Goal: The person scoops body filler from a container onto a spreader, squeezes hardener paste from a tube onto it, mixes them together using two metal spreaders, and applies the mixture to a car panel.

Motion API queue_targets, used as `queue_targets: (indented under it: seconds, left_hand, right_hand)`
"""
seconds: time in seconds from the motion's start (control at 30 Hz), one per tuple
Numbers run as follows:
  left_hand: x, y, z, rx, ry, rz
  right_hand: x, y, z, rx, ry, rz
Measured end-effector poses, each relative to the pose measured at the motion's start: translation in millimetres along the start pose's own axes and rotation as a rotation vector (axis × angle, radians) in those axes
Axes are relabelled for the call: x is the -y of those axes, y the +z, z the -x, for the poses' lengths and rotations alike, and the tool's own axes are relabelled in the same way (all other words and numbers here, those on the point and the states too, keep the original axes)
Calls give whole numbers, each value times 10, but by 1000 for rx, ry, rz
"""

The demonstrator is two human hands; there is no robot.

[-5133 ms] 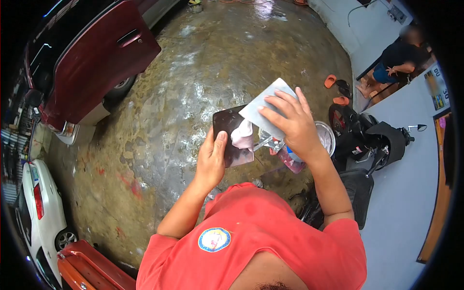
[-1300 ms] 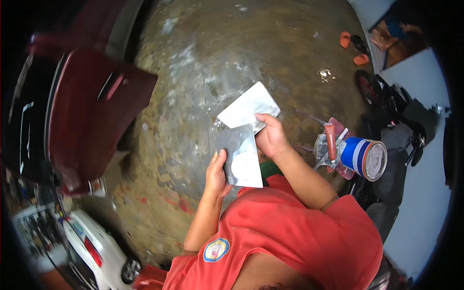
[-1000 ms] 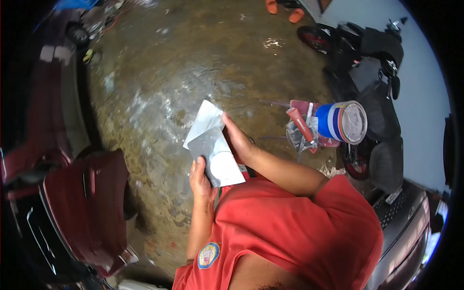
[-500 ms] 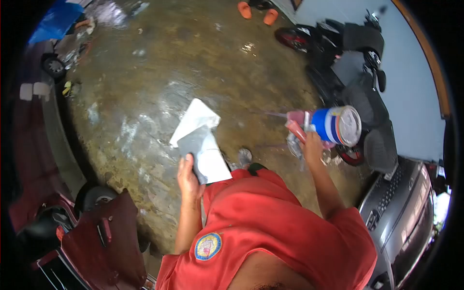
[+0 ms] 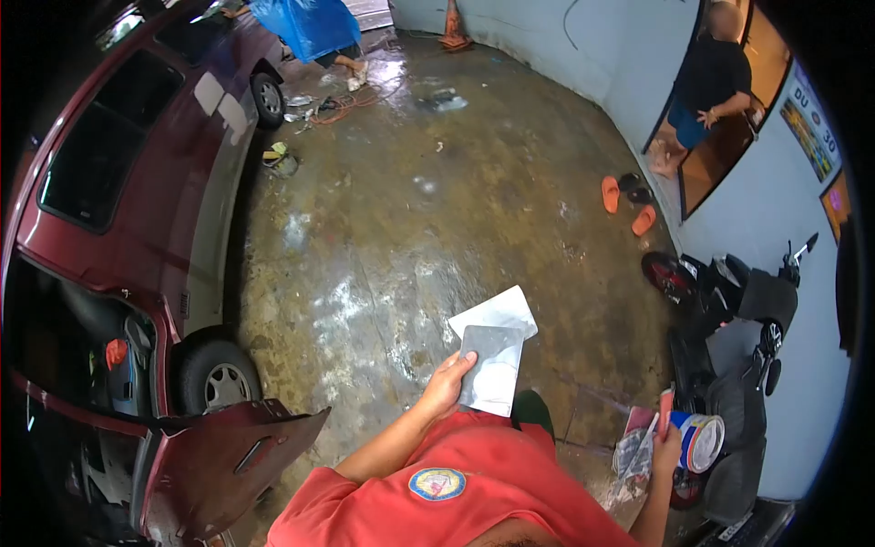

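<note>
My left hand (image 5: pixel 445 387) grips the near left edge of a flat grey rectangular sheet (image 5: pixel 483 349), its thumb on top. The sheet has a pale, whitish area on its lower part. A white sheet (image 5: pixel 497 313) juts out beyond it. Over on the right, my right hand (image 5: pixel 668 448) is closed around a reddish, bar-like thing (image 5: pixel 666 410), which points upward; its kind is unclear. Just behind that hand is a blue and white paint can (image 5: pixel 704 441) with a pale lid. Beside the can lies crumpled clear plastic (image 5: pixel 631 453).
A maroon vehicle (image 5: pixel 205 182) with an open door (image 5: pixel 228 469) stands on the left. Motorcycles (image 5: pixel 729 337) line the right wall. Orange slippers (image 5: pixel 611 194) lie near a doorway where a person (image 5: pixel 711 87) stands. Another person in blue covering (image 5: pixel 310 27) and a traffic cone (image 5: pixel 453 27) are at the back.
My view has tilted up, bringing in the doorway, the people and more of the vehicle. The red bar now points upward in my right hand. My left hand still holds the sheets.
</note>
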State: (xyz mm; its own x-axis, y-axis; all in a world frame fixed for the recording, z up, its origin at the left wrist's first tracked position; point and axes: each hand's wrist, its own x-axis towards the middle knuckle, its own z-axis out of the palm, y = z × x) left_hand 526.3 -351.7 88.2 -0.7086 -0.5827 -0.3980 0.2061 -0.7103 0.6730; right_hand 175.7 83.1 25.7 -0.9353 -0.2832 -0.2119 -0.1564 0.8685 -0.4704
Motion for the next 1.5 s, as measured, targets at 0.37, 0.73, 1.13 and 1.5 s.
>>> queue_targets:
  seconds: [0.37,0.73,1.13,1.5]
  left_hand:
    - [-451,-88,63,-92,215,148]
    - [-513,-168,395,-214,348,310]
    - [-576,-348,514,-224,328,274]
    - [-786,-273,489,-186,331,231]
  right_hand:
    - [3374,307,-230,777,-216,-1767]
    - [4445,540,540,1037,-326,-1464]
    - [4474,692,870,1027,-320,-1572]
    - [4581,504,864,871,-531,-1281]
